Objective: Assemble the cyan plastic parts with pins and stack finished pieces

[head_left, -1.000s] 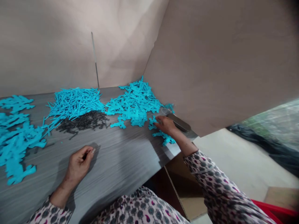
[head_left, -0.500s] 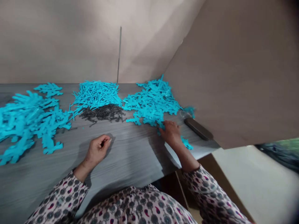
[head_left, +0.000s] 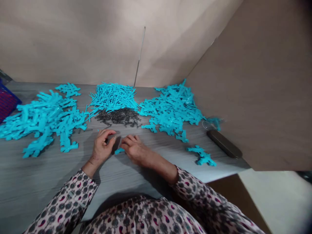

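My left hand (head_left: 102, 148) and my right hand (head_left: 135, 150) meet over the grey table (head_left: 146, 165) near its middle. A small turquoise plastic piece (head_left: 119, 151) shows between them, under the fingers of my right hand. My left hand's fingers are curled in a pinch; what they hold is hidden. Just beyond the hands lies a heap of small black pins (head_left: 118, 117), with a heap of thin turquoise sticks (head_left: 112, 96) behind it.
Heaps of flat turquoise shapes lie at the left (head_left: 41, 118) and at the right (head_left: 170, 109). Loose turquoise pieces (head_left: 202, 156) and a dark oblong case (head_left: 224, 143) sit near the right edge. Brown board walls stand behind and to the right (head_left: 255, 91).
My right hand has come from the right-hand heap to the middle with a turquoise piece and joined my left hand. The camera has swung left.
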`<state>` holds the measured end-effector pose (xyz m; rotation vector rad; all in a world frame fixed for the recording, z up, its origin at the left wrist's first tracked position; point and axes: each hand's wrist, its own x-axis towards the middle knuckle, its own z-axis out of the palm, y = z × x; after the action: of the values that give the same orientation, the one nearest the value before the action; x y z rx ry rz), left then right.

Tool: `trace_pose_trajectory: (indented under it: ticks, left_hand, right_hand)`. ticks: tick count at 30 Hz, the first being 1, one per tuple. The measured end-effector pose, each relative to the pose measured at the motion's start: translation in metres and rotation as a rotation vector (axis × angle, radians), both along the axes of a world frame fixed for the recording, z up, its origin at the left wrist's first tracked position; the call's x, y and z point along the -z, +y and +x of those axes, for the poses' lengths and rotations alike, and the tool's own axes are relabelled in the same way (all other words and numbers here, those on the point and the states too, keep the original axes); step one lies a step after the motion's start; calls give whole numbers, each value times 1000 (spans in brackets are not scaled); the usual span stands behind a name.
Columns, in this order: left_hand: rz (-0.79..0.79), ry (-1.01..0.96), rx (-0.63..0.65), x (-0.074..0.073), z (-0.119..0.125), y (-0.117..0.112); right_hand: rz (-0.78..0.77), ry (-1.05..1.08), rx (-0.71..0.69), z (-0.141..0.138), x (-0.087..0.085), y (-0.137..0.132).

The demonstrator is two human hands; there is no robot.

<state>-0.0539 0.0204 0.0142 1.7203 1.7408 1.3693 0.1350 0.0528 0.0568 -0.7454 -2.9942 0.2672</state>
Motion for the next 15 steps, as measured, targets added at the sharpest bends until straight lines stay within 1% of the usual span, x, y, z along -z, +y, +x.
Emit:
trace_pose_trajectory:
  ticks: [2,4,5,7,9,10,12,15]
  left_hand:
    - [-9,9,41,3,-1,0]
    - [-21,32,82,5,0,-1]
    - [-28,49,94,5,1,-1]
    - [-41,77,100,5,3,-1]
    - [-41,69,74,7,3,0]
    - [-36,52,49,9,2,1]
    - [-28,8,-11,12,0,3]
    - [-29,-50,-92,16,-4,6]
  right_hand:
    - [-25,63,-44,-8,6,6]
    - [-86,156,-17,-1,11,22]
    - [-113,205,19,5,13,32]
    - [-85,243,287,19,16,56]
    - [-24,170,505,30,18,76]
    - [-6,114,549,33,19,83]
    - [20,8,571,34,20,91]
    - [57,-87,575,29,18,90]
